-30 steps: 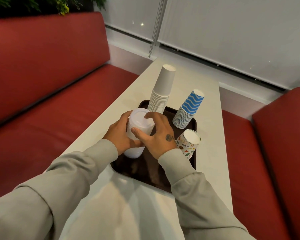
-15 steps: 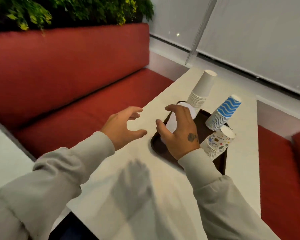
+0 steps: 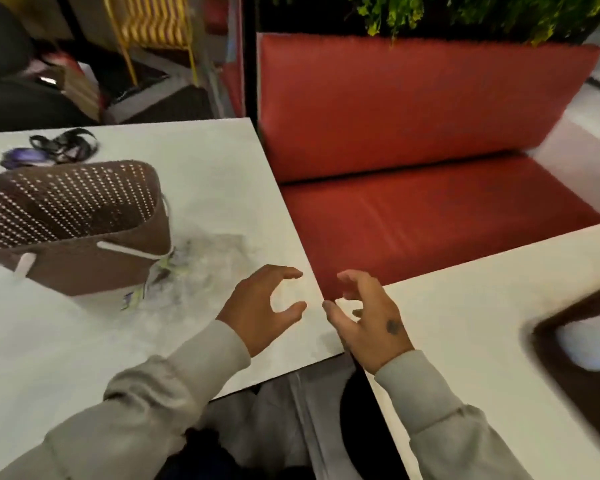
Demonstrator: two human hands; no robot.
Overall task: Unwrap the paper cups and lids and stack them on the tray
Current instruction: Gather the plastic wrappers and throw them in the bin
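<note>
Both my hands hang empty in the air with loosely curved fingers. My left hand (image 3: 262,306) is over the right edge of the left white table (image 3: 222,188). My right hand (image 3: 368,317) is over the gap between the two tables. The dark brown tray (image 3: 548,344) is only partly in view at the right edge, on the right white table (image 3: 465,323), blurred, with something white (image 3: 589,348) on it. Crumpled clear plastic wrapping (image 3: 194,268) lies on the left table, to the left of my left hand. The cup stacks are out of view.
A brown perforated basket (image 3: 77,223) stands on the left table beside the wrapping. Black straps and a purple object (image 3: 49,148) lie behind it. A red bench seat (image 3: 430,216) runs behind the tables, with plants above it.
My view has swung left from the tray table to the neighbouring table. Both hands have let go of the white lids on the tray and moved left, empty.
</note>
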